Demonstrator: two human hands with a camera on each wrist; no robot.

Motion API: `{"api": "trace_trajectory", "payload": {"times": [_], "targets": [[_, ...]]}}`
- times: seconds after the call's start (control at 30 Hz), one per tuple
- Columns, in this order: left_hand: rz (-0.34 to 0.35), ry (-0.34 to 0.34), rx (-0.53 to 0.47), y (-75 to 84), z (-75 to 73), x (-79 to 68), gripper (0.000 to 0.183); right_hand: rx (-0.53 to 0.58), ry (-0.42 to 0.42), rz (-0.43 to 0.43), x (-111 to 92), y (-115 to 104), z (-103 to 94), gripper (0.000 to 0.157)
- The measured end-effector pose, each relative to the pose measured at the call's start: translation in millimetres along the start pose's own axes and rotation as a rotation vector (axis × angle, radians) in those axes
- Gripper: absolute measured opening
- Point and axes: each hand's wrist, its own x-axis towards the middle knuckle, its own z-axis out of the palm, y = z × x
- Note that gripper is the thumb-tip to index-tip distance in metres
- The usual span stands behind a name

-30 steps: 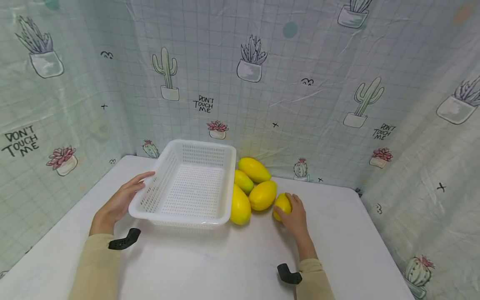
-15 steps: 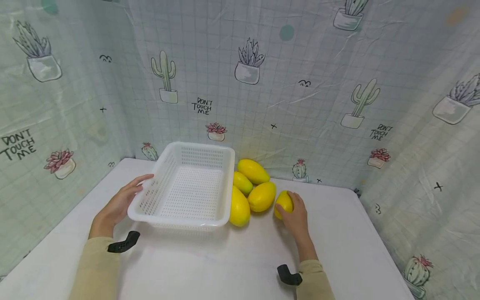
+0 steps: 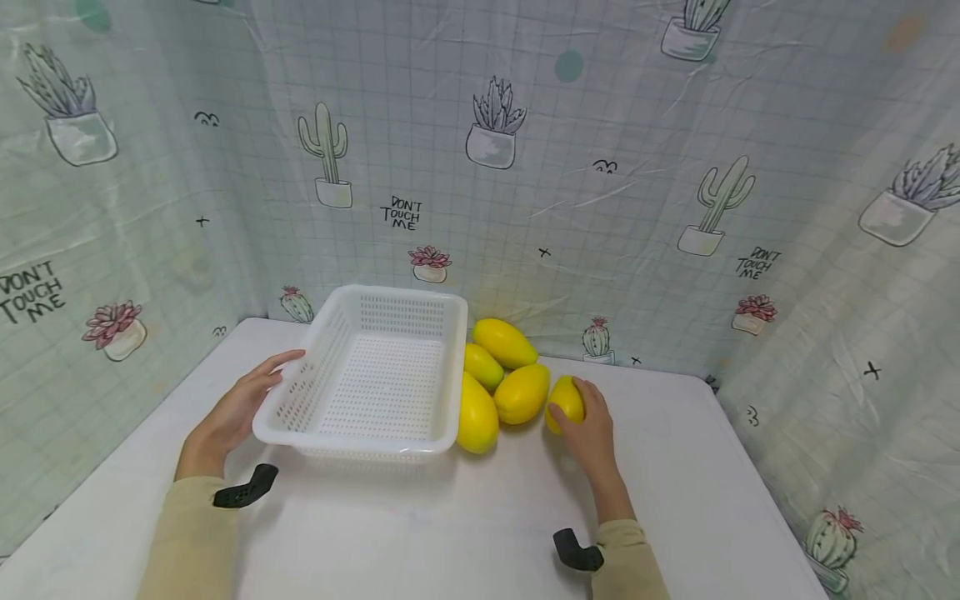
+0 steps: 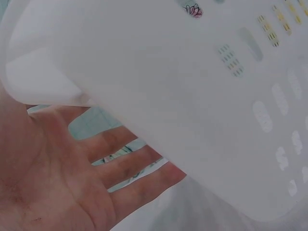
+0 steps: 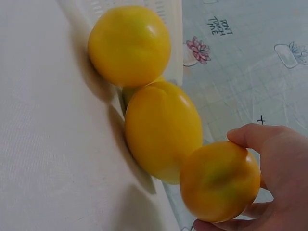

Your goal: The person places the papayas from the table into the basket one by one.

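Note:
In the head view my right hand [image 3: 592, 425] grips a yellow mango [image 3: 566, 402] between thumb and fingers. The right wrist view has this mango [image 5: 219, 183] with its dimpled end facing the camera, overlapping a second mango [image 5: 163, 130]. My left hand [image 3: 234, 414] lies along the left side of a white perforated plastic basket [image 3: 375, 443]. Seen from the left wrist, the fingers [image 4: 139, 190] stretch straight out against the basket's outer wall [image 4: 159, 96], below its rim; the thumb is mostly hidden there. No fruit lies in the basket.
Several mangoes cluster against the basket's right side, among them a front one [image 3: 477, 417] and a back one [image 3: 505, 342]. All stand on a white table [image 3: 450, 533]. A cactus-print curtain [image 3: 525, 208] rises behind and at both sides.
My right hand has kept its grip on the mango and shifted it slightly toward the back. The left hand and the basket stay put; the head view has drifted a little.

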Motion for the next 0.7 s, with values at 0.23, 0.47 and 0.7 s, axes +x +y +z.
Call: {"api": "trace_trajectory", "payload": {"times": [0.23, 0.47, 0.7], "targets": [[-0.009, 0.012, 0.005, 0.4, 0.8, 0.0, 0.049, 0.025, -0.001, -0.007, -3.2, -7.5, -3.3, 0.065], [-0.004, 0.002, -0.008, 0.9, 0.9, 0.5, 0.049, 0.060, 0.010, -0.029, -5.8, -15.2, -4.2, 0.065], [0.004, 0.000, -0.001, 1.1, 0.3, 1.2, 0.048, 0.062, 0.022, -0.043, -7.1, -18.3, -1.4, 0.064]]}}
